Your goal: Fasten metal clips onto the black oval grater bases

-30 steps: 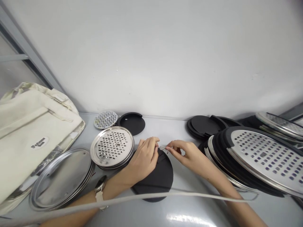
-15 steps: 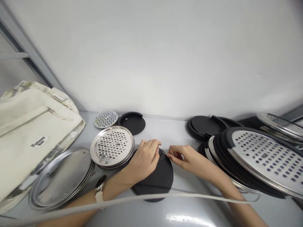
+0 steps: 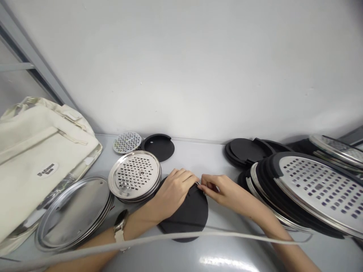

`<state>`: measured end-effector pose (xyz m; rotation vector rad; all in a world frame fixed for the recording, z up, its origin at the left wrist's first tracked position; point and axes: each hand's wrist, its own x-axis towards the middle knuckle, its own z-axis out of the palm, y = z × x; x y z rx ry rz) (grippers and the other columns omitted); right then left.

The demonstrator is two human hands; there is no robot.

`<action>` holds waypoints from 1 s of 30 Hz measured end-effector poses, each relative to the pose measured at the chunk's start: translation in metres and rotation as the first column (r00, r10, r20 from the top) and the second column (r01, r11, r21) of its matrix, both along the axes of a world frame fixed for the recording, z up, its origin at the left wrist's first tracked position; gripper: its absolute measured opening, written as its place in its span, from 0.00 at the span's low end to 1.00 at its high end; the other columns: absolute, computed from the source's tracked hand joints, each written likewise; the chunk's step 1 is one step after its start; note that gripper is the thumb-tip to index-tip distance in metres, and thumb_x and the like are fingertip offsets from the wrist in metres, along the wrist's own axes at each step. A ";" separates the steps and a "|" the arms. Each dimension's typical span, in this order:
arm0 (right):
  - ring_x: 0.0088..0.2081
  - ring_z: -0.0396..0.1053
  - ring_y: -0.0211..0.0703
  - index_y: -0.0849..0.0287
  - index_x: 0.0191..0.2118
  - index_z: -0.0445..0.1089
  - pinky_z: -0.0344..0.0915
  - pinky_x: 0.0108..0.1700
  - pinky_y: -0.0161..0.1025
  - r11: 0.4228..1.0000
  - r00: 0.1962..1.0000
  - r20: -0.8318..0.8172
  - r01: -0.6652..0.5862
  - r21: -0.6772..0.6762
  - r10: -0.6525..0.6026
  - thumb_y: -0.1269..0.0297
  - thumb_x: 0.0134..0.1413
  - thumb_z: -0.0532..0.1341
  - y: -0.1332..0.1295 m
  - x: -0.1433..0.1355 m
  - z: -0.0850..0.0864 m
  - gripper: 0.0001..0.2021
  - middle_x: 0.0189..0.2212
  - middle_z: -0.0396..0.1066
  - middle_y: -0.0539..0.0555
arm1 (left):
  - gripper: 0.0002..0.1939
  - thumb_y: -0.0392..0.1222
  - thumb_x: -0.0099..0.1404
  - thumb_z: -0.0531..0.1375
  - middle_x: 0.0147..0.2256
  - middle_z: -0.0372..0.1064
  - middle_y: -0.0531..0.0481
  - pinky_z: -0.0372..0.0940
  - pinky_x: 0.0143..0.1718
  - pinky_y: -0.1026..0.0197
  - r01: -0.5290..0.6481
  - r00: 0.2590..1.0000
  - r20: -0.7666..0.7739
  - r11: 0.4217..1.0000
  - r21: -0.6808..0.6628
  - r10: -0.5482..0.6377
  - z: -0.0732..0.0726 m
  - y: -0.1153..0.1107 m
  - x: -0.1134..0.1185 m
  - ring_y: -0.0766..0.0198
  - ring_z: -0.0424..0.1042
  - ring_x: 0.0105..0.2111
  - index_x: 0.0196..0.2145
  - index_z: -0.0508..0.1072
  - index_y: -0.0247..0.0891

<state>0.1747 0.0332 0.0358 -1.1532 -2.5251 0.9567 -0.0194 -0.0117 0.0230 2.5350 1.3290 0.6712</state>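
Note:
A black round disc with a flat side lies on the table in front of me, and another dark rim shows beneath it. My left hand lies over its upper left part, fingers bent and close together at the far edge; what they grip, if anything, is hidden. At that same edge my right hand pinches a small shiny metal piece, mostly covered by fingertips. The two hands' fingertips almost meet. Left of the disc stands a stack of metal grater plates with raised holes.
Plain metal discs and a cream bag lie at left. Behind are a small grater disc and a black tray. Black discs and a tilted grater stack occupy the right. A pale cord crosses the foreground.
My left fingers have moved right along the disc's far edge, to the metal piece, which is now more covered. My right hand has barely moved.

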 end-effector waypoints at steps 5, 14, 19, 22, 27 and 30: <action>0.23 0.54 0.34 0.58 0.27 0.60 0.50 0.26 0.33 1.000 1.000 -0.004 -0.001 -0.006 0.001 0.60 0.62 0.52 0.001 0.000 -0.002 0.13 0.20 0.59 0.45 | 0.12 0.29 0.69 0.48 0.39 0.68 0.51 0.58 0.44 0.56 -0.008 1.000 -0.004 1.000 -0.007 0.008 -0.001 0.001 0.000 0.60 0.64 0.40 0.43 0.67 0.39; 0.22 0.54 0.33 0.58 0.26 0.58 0.50 0.25 0.32 0.999 1.000 0.005 -0.001 -0.041 0.001 0.59 0.62 0.53 -0.001 -0.001 0.001 0.14 0.20 0.59 0.45 | 0.12 0.27 0.68 0.48 0.39 0.68 0.50 0.57 0.44 0.55 -0.012 1.000 -0.026 1.000 -0.004 0.012 -0.002 0.002 0.000 0.59 0.64 0.40 0.42 0.67 0.38; 0.23 0.53 0.33 0.58 0.26 0.59 0.50 0.25 0.32 0.999 1.000 -0.009 0.001 -0.052 -0.001 0.60 0.62 0.53 -0.001 -0.001 0.002 0.14 0.20 0.59 0.45 | 0.13 0.26 0.67 0.48 0.38 0.68 0.50 0.57 0.43 0.56 -0.010 0.999 -0.039 1.000 0.006 0.011 -0.003 0.002 0.000 0.60 0.65 0.39 0.42 0.67 0.38; 0.23 0.51 0.33 0.58 0.25 0.57 0.50 0.25 0.32 0.999 1.000 -0.008 0.000 -0.053 0.000 0.60 0.61 0.53 0.000 0.000 0.001 0.13 0.20 0.56 0.44 | 0.11 0.28 0.67 0.49 0.37 0.67 0.50 0.58 0.43 0.56 -0.019 0.999 -0.045 0.999 0.037 0.020 -0.005 0.001 0.002 0.60 0.65 0.39 0.40 0.66 0.38; 0.23 0.49 0.33 0.57 0.25 0.55 0.48 0.25 0.32 0.999 1.000 0.017 -0.018 -0.047 0.018 0.63 0.59 0.54 0.001 0.003 -0.001 0.12 0.20 0.54 0.43 | 0.03 0.34 0.65 0.53 0.36 0.66 0.48 0.58 0.44 0.54 -0.051 0.998 -0.033 0.996 0.078 0.054 -0.006 0.000 0.005 0.58 0.65 0.39 0.37 0.65 0.37; 0.23 0.49 0.32 0.58 0.25 0.54 0.48 0.25 0.33 0.998 0.999 0.038 -0.037 -0.046 0.038 0.64 0.58 0.54 0.001 0.004 -0.002 0.12 0.20 0.54 0.43 | 0.04 0.36 0.63 0.55 0.37 0.66 0.48 0.57 0.45 0.53 -0.030 0.998 -0.047 0.997 0.065 0.033 -0.006 0.000 0.006 0.57 0.65 0.40 0.38 0.65 0.37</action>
